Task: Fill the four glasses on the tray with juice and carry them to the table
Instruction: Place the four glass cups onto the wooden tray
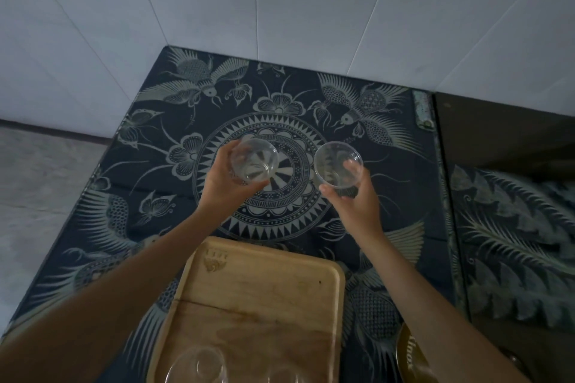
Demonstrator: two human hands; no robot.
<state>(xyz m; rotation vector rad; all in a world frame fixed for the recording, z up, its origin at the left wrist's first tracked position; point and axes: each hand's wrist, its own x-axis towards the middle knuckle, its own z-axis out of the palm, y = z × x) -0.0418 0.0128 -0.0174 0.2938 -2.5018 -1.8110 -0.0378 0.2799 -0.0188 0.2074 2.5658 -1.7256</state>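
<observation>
You can read only the partial letters "linox" on the gold-coloured object (412,357) at the lower right edge; the mark stamped into the wooden tray's (264,289) far corner stays illegible.

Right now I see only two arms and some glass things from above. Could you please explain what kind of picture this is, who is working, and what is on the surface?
No machine is here: a person works with bare hands. The single picture comes from a camera worn on the head, looking forward and down. The left hand grips one clear glass, and the right hand grips a second glass, both above a dark patterned cloth covering the table. Both glasses look empty. Nearer the person lies a wooden tray; two more glasses stand on it at the bottom edge, partly cut off. A gold object lies to its right; I cannot tell what it is.
</observation>
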